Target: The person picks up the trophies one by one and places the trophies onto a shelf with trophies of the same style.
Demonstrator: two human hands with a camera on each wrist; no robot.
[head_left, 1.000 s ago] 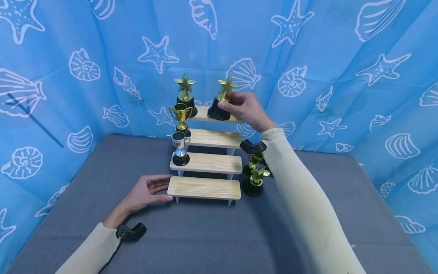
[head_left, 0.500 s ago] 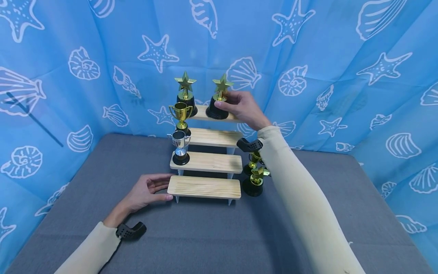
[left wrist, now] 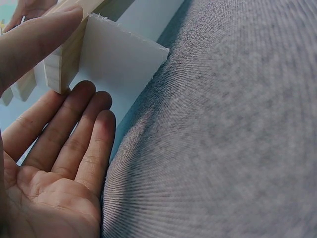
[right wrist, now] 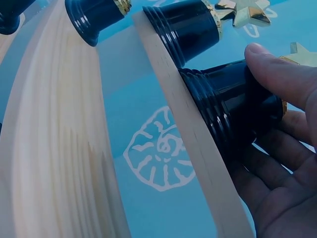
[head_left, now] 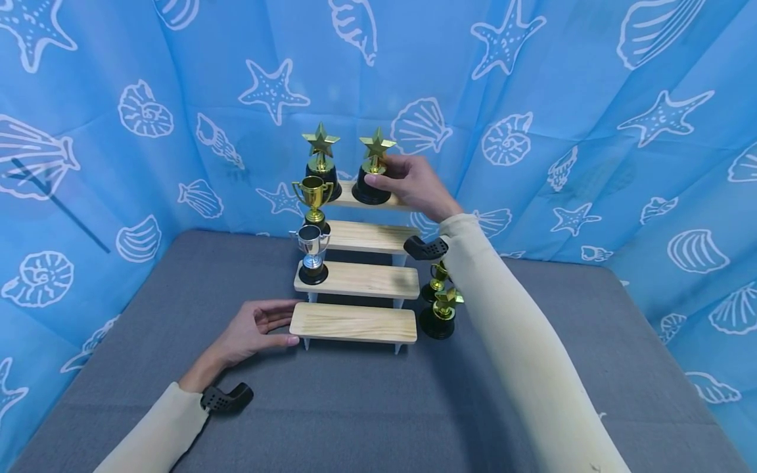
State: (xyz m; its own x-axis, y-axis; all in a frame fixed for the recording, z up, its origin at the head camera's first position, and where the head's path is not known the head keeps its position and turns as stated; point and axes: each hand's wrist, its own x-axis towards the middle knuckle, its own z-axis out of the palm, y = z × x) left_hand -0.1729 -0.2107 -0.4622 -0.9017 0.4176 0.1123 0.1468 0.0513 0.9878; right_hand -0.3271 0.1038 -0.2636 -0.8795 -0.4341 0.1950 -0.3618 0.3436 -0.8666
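My right hand (head_left: 414, 186) holds a gold star trophy (head_left: 371, 186) by its black base, thumb in front and fingers behind. The base stands on the top wooden shelf (right wrist: 205, 163) of a tiered display stand (head_left: 355, 322), right of a second gold star trophy (head_left: 321, 167). On the two tiers below, at the left ends, are a gold cup trophy (head_left: 314, 197) and a silver cup trophy (head_left: 311, 249). My left hand (head_left: 251, 333) holds the left end of the lowest shelf (left wrist: 64, 64) between thumb and fingers, its fingers fairly straight.
Right of the stand, on the grey cloth-covered table (head_left: 355, 414), are another star trophy (head_left: 440, 318) and a gold cup trophy (head_left: 436, 282), partly behind the right sleeve. A blue curtain (head_left: 355, 79) with shell and starfish prints hangs behind.
My right hand has moved the star trophy leftward along the top shelf, closer to the other star trophy, and its tilt has become upright. My left hand has stayed in place.
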